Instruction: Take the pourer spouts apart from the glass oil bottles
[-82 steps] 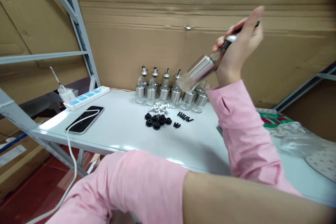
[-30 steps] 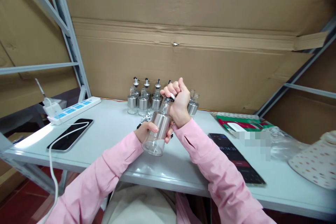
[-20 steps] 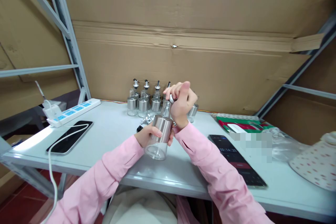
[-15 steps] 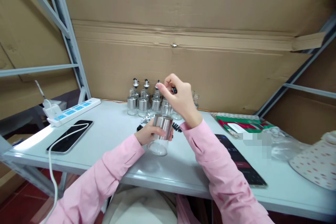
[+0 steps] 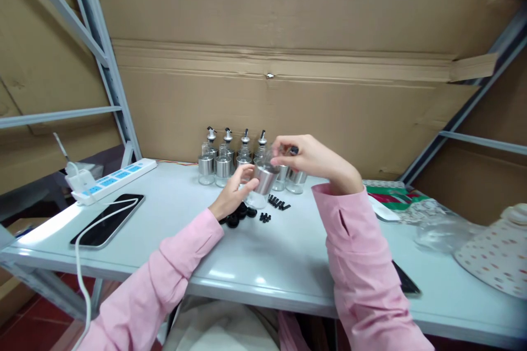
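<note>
A glass bottle with a silver metal band [image 5: 265, 176] is tilted above the table, its neck leaning right. My right hand [image 5: 302, 154] is closed around the neck, with a small black piece [image 5: 293, 150] showing among its fingers. On the bottle's left side is my left hand [image 5: 235, 189], thumb and fingers apart; its thumb tip is at the band, and I cannot tell if it presses there. Below lie round black caps [image 5: 233, 219], short black pieces [image 5: 265, 218] and longer black tubes [image 5: 279, 203].
Banded bottles [image 5: 206, 167] stand in rows at the back, several with pourer tops [image 5: 228, 134]. On the left are a power strip [image 5: 115, 178] and a phone [image 5: 109, 220] with a white cable. At right are another phone [image 5: 405, 279], plastic packaging [image 5: 442, 233] and a dotted white object [image 5: 496, 255].
The bottle has moved up and away from me and is now tilted. My right hand has come down onto its neck, while my left hand has loosened from around the band.
</note>
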Demonstrator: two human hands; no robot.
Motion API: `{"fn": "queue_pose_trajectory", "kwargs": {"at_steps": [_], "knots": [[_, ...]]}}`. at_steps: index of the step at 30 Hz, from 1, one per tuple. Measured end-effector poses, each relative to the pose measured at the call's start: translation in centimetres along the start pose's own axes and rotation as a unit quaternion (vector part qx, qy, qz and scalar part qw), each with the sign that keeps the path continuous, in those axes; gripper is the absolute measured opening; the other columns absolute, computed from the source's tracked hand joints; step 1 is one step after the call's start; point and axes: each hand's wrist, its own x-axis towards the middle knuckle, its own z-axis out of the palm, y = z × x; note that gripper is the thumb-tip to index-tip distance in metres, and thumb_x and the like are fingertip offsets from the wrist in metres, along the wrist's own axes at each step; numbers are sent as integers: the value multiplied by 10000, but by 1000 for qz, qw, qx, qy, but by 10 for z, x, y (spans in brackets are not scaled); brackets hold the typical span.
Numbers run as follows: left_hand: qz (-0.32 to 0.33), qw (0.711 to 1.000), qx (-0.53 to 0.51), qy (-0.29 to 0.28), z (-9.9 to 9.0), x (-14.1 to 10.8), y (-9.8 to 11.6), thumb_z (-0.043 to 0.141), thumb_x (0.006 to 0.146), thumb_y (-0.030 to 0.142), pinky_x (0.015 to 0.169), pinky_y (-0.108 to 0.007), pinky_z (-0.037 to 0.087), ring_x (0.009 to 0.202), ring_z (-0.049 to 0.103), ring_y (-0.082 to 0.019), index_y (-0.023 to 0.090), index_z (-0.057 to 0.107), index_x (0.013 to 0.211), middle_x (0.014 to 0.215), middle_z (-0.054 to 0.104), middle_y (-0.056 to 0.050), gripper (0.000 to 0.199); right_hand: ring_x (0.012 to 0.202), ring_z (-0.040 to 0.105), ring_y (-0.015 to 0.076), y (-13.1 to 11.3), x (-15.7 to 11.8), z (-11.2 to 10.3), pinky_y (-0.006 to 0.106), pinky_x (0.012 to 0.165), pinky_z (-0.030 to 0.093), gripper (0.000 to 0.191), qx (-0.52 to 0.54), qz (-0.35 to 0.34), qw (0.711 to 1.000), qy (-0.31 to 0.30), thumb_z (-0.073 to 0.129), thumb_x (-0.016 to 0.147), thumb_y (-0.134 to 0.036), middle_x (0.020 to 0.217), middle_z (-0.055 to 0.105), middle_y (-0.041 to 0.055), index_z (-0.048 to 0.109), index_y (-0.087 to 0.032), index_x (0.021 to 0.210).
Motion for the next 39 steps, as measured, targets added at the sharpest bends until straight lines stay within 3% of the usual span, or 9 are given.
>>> {"fn": "queue_pose_trajectory", "kwargs": {"at_steps": [2, 5, 7, 10, 22, 39], "knots": [[15, 995, 81, 56, -16, 1, -11, 434, 868, 408, 904, -328, 403, 999, 548, -184, 164, 444, 1116, 1033, 586, -80, 348, 483, 443, 59, 9, -3, -8, 202, 500, 352, 176, 0, 28, 997, 74, 598, 741, -329, 642, 553, -22, 552, -162, 706], [52, 968, 239, 55, -43, -1, -30, 441, 865, 382, 927, -347, 380, 973, 545, -187, 162, 459, 1098, 976, 588, -65, 320, 440, 433, 58, 26, -3, -13, 215, 496, 363, 204, 1, 58, 987, 151, 614, 717, -358, 617, 555, -19, 564, -160, 717], [47, 950, 308, 37, -58, -3, -39, 431, 870, 378, 914, -351, 383, 972, 542, -195, 172, 472, 1095, 972, 588, -60, 307, 431, 440, 63, 42, 1, -10, 223, 505, 370, 216, -7, 67, 983, 170, 625, 699, -370, 589, 551, -23, 569, -162, 704], [20, 945, 324, 29, -67, -6, -46, 393, 887, 385, 878, -335, 405, 939, 550, -187, 172, 469, 1100, 983, 587, -60, 311, 423, 452, 72, 65, 10, -2, 229, 514, 373, 198, -26, 92, 981, 171, 631, 679, -351, 545, 538, -31, 572, -162, 679], [-21, 944, 315, -96, -44, -15, -39, 330, 909, 414, 919, -346, 383, 991, 517, -199, 162, 506, 1075, 1008, 568, -74, 350, 555, 523, 97, 121, 27, 31, 210, 561, 358, 96, -102, 139, 977, 128, 621, 700, -259, 635, 603, -8, 606, -171, 735], [-24, 938, 321, -129, -40, -18, -44, 386, 895, 333, 881, -317, 400, 944, 518, -176, 172, 539, 995, 999, 534, -52, 244, 746, 609, 175, 124, 29, 54, 246, 603, 355, 166, -215, 227, 943, 111, 600, 759, -283, 844, 687, 48, 636, -237, 914]]}}
